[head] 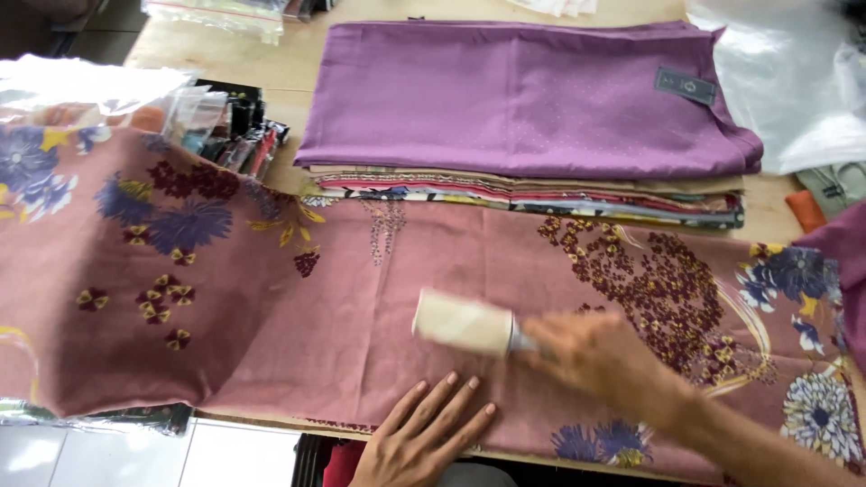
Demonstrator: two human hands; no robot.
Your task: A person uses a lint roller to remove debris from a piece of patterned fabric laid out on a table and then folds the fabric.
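Lint roller (465, 323) sits on the dusty-pink floral scarf (361, 298), just below the folded purple stack (523, 99), right hand (595, 356) clamped on its handle. Left hand (424, 433) lies flat, fingers apart. I'd keep that fabric taut and go with short, even strokes.

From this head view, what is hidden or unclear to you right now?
- Lint roller: handle hidden inside the right hand; both blurred by motion.
- Floral cloth: both ends cut off by the frame edges.
- Folded cloths under the purple cloth: only edges show.
- Left hand: wrist cut off by the bottom edge.
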